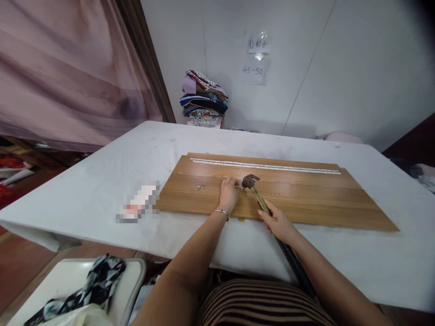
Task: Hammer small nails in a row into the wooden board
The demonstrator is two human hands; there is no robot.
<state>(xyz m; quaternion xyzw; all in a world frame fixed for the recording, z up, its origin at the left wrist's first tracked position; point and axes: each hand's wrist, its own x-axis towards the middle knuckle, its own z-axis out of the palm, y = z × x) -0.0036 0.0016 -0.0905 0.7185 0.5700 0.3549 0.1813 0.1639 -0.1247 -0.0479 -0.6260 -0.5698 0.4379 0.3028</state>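
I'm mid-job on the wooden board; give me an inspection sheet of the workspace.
Surface: white table, wooden board lying flat on it.
Job's things: hammer, its head just above or on the board; small pile of apparent nails; two white strips along the far side.
Clutter: blurred-out item left of the board.
Hands: right hand grips the hammer; left hand beside its head, pinch unclear.
Cables: nothing seen.
Surroundings: folded fabrics, pink curtain, wall notes.
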